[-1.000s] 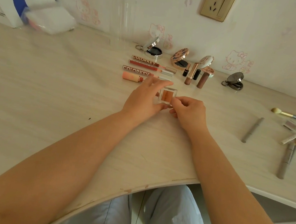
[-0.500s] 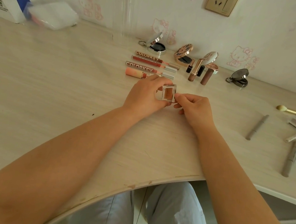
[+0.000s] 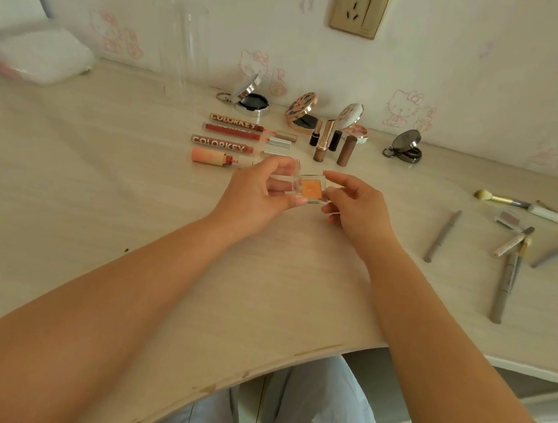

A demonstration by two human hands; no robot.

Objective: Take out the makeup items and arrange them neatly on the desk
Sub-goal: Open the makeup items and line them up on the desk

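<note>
A: How far along does the arranging look?

B: Partly done, I'd judge. Just beyond the small clear eyeshadow case (image 3: 311, 190), four lip-gloss tubes (image 3: 240, 140) lie in a tidy stack. Right of them the lipsticks (image 3: 329, 144) stand together, with open compacts (image 3: 251, 100) behind. Well to the right of the case, brushes and pencils (image 3: 507, 249) lie scattered, so those seem left to sort.

A: And the hands?

B: Both hold the case just above the desk (image 3: 100, 192). The left hand (image 3: 259, 192) pinches its left side, thumb below and fingers curled over. The right hand (image 3: 357, 205) grips the right edge with its fingertips, the other fingers loosely bent. Both forearms reach in from the near desk edge.
</note>
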